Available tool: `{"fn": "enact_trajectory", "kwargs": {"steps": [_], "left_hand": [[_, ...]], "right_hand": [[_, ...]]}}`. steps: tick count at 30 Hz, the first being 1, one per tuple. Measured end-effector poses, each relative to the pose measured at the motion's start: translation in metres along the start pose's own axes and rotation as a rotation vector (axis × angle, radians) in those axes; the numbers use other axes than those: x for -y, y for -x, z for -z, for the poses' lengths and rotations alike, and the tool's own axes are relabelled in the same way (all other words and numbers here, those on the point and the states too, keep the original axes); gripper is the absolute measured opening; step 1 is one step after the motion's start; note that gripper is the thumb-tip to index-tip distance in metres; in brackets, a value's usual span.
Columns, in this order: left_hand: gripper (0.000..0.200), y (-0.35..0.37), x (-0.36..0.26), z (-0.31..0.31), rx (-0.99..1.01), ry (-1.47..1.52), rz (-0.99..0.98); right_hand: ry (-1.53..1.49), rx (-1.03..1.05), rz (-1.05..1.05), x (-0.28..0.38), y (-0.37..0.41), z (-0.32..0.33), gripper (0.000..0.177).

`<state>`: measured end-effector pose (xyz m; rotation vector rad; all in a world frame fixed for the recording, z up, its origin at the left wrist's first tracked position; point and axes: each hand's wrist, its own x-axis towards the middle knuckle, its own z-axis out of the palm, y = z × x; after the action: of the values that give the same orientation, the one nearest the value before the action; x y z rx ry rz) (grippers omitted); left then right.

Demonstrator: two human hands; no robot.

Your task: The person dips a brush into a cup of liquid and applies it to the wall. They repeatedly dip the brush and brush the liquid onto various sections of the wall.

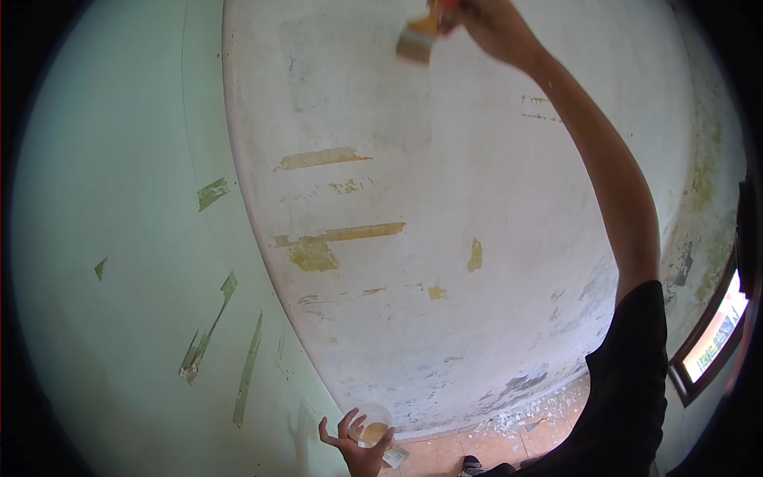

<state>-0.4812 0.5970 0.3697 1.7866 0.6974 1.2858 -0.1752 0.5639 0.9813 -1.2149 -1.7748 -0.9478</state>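
High up at the top of the head view, my right hand is closed round the handle of a flat paintbrush. The bristles point down in front of the white wall; whether they touch it I cannot tell. Low in the view, my left hand holds a clear round tub with its fingers curved about the rim. Some pale yellowish liquid lies in the tub.
A green wall with torn patches meets the white wall at the left. Tape strips and peeled spots mark the white wall. White flakes lie on the tiled floor. At the right is a window.
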Motion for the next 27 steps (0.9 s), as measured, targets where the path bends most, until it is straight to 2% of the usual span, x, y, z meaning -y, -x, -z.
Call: {"fn": "enact_trajectory", "kwargs": {"steps": [1, 3, 4, 6, 7, 8, 9, 10, 12, 13, 15, 17, 18, 21, 22, 23, 24, 26, 27], "left_hand": [[0.124, 0.003, -0.006, -0.002, -0.024, 0.051, 0.06], [0.124, 0.007, -0.013, -0.009, -0.047, 0.1, 0.123], [0.124, 0.008, -0.014, -0.012, -0.105, 0.203, 0.147], [0.124, 0.009, -0.018, -0.014, -0.158, 0.302, 0.171], [0.124, 0.008, -0.023, -0.014, -0.158, 0.33, 0.198], [0.124, 0.007, -0.025, -0.015, -0.157, 0.36, 0.226], [0.124, 0.006, -0.023, -0.016, -0.151, 0.364, 0.226], [0.124, 0.006, -0.02, -0.018, -0.141, 0.372, 0.219], [0.124, 0.003, -0.02, -0.018, -0.129, 0.384, 0.211], [0.124, 0.0, -0.024, -0.016, -0.101, 0.338, 0.204], [0.124, -0.006, -0.023, -0.017, -0.075, 0.298, 0.192], [0.124, -0.007, -0.015, -0.017, 0.055, 0.135, 0.076], [0.124, -0.006, -0.018, -0.018, 0.059, 0.131, 0.075], [0.124, -0.005, -0.021, -0.027, -0.047, 0.256, 0.07], [0.124, -0.002, -0.015, -0.03, -0.053, 0.279, 0.083], [0.124, 0.002, -0.012, -0.033, -0.06, 0.301, 0.099], [0.124, 0.003, -0.018, -0.035, -0.06, 0.296, 0.103], [0.124, 0.005, -0.033, -0.039, -0.08, 0.388, 0.209], [0.124, 0.005, -0.037, -0.04, -0.079, 0.384, 0.21]], "right_hand": [[0.063, -0.098, 0.104, -0.001, -0.017, 0.006, 0.012], [0.249, -0.259, 0.134, 0.001, -0.033, 0.012, 0.014], [0.248, -0.26, 0.131, -0.002, -0.029, 0.011, 0.014], [0.321, -0.239, 0.498, -0.012, -0.015, 0.0, 0.014], [0.495, -0.14, 0.444, -0.047, -0.006, -0.006, 0.022], [0.67, -0.005, 0.306, -0.037, 0.026, -0.017, 0.034], [0.512, -0.038, 0.526, -0.029, 0.053, -0.023, 0.042], [0.579, 0.016, 0.561, -0.029, 0.083, -0.031, 0.048], [0.458, 0.305, 0.287, 0.0, 0.139, -0.032, 0.039], [0.385, 0.356, 0.326, 0.008, 0.154, -0.031, 0.033], [0.132, 0.419, 0.164, 0.022, 0.154, -0.02, 0.021], [0.024, 0.379, 0.049, -0.003, 0.12, -0.012, 0.011], [0.003, 0.322, 0.028, -0.02, 0.096, -0.004, 0.013], [0.051, 0.027, 0.044, -0.059, 0.022, 0.022, 0.019], [0.064, -0.063, 0.05, -0.046, 0.006, 0.032, 0.012], [0.075, -0.15, 0.054, -0.034, -0.007, 0.038, 0.013], [0.07, -0.149, 0.05, -0.037, -0.01, 0.036, 0.013], [0.353, -0.311, 0.52, -0.043, -0.011, 0.036, 0.012], [0.351, -0.312, 0.515, -0.056, 0.001, 0.028, 0.012]]}}
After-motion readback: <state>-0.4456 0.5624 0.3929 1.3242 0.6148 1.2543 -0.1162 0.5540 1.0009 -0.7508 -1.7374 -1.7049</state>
